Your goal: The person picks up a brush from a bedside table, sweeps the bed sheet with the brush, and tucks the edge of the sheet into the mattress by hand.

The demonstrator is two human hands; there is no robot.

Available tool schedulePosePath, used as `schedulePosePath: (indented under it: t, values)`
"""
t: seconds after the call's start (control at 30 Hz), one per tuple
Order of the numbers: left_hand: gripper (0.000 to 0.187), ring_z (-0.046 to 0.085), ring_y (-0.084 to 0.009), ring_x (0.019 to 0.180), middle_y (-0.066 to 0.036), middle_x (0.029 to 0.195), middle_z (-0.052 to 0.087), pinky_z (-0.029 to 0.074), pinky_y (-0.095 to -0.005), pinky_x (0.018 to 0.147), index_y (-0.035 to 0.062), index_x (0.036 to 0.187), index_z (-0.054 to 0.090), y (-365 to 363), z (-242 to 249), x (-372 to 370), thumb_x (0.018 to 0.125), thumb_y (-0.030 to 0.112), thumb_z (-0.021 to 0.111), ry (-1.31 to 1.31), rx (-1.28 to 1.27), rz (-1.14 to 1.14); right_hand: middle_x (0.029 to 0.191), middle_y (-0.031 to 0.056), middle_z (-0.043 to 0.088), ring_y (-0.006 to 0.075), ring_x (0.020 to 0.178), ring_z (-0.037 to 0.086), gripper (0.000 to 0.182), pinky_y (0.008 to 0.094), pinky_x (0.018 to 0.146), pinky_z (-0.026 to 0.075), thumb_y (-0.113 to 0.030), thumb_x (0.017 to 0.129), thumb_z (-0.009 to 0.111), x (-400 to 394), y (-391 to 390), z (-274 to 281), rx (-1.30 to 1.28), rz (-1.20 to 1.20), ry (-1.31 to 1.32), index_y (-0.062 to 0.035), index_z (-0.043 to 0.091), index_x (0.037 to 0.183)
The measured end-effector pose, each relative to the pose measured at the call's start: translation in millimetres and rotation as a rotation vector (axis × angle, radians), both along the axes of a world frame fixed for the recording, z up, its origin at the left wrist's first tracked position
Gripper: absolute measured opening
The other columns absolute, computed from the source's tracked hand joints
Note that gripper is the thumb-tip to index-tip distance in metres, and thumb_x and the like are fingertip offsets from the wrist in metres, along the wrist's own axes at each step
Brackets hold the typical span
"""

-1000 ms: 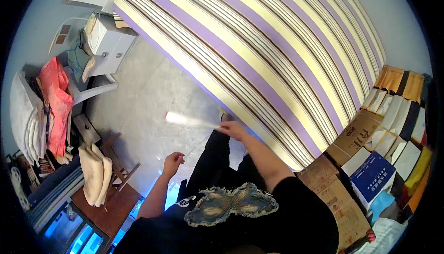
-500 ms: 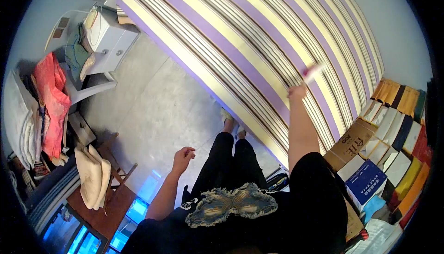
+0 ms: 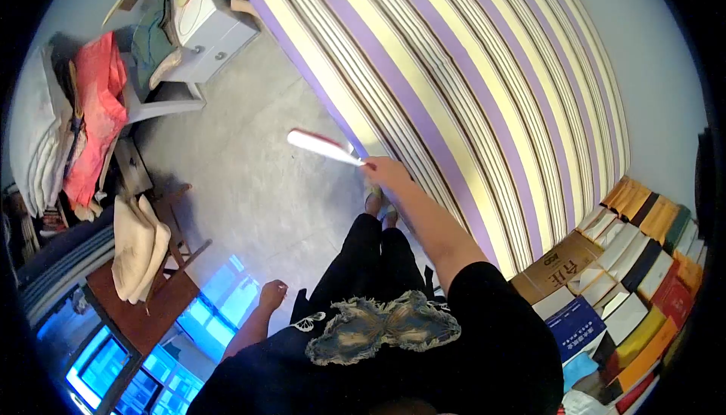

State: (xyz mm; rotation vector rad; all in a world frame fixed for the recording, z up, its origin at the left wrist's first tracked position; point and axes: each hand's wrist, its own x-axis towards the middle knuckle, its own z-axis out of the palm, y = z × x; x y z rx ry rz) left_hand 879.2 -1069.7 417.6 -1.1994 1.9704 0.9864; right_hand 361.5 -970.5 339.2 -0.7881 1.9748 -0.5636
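My right hand (image 3: 384,171) is closed on the dark red handle of a brush with white bristles (image 3: 325,147). The brush points left, over the grey floor just beyond the edge of the bed. A cover with purple, yellow and brown stripes (image 3: 461,90) lies flat on the bed, next to my right hand. Low on the left, my left hand (image 3: 274,294) hangs beside my leg with its fingers curled; what they hold, if anything, cannot be made out.
Stacked books and boxes (image 3: 575,324) stand at the right. At the left are a white cabinet (image 3: 215,41), hanging clothes (image 3: 98,113) and a wooden chair (image 3: 178,256) beside a brown table (image 3: 136,309). Grey floor (image 3: 227,165) shows between them and the bed.
My right hand has swung left from over the bed to its edge, and the brush now points left. My left hand has moved lower and its fingers are more curled. The view has shifted.
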Motion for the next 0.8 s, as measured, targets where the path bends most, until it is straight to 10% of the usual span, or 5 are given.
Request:
schedulePosePath:
  t: [0.1, 0.2, 0.5, 0.8]
  values:
    - [0.022, 0.067, -0.0249, 0.064, -0.01, 0.067, 0.067, 0.052, -0.0384, 0.065, 0.0054, 0.077, 0.068, 9, -6, 22, 0.08, 0.023, 0.055, -0.137, 0.229, 0.101, 0.085, 0.0139, 0.067, 0.0287, 0.081, 0.065, 0.038, 0.0379, 0.07, 0.049, -0.039, 0.085, 0.059, -12, 50, -4, -0.097, -0.194, 0.121, -0.007, 0.065, 0.103]
    - [0.025, 0.066, -0.0285, 0.072, -0.012, 0.07, 0.067, 0.051, -0.0399, 0.069, 0.0064, 0.083, 0.068, 7, -19, -11, 0.084, 0.028, 0.054, 0.012, 0.139, -0.311, 0.081, 0.0143, 0.065, 0.0278, 0.075, 0.063, 0.039, 0.0373, 0.069, 0.048, -0.039, 0.085, 0.059, -28, 94, 10, -0.017, -0.276, 0.095, -0.0021, 0.063, 0.097]
    - [0.016, 0.065, -0.0158, 0.062, -0.011, 0.069, 0.067, 0.051, -0.0305, 0.06, 0.002, 0.091, 0.066, -31, -14, -161, 0.087, 0.015, 0.058, 0.382, 0.178, 0.254, 0.059, 0.0093, 0.053, 0.0186, 0.055, 0.053, 0.034, 0.0339, 0.054, 0.04, -0.031, 0.087, 0.06, 3, 211, 45, 0.021, -0.602, 0.274, 0.0013, 0.058, 0.077]
    - [0.02, 0.065, -0.0173, 0.059, -0.011, 0.068, 0.067, 0.052, -0.0305, 0.058, 0.0, 0.09, 0.067, -28, -24, -104, 0.084, 0.019, 0.062, 0.121, 0.246, 0.096, 0.049, 0.002, 0.047, 0.0103, 0.035, 0.042, 0.029, 0.0279, 0.032, 0.029, -0.031, 0.087, 0.062, 31, 244, 67, -0.004, -0.862, 0.009, -0.0051, 0.059, 0.074]
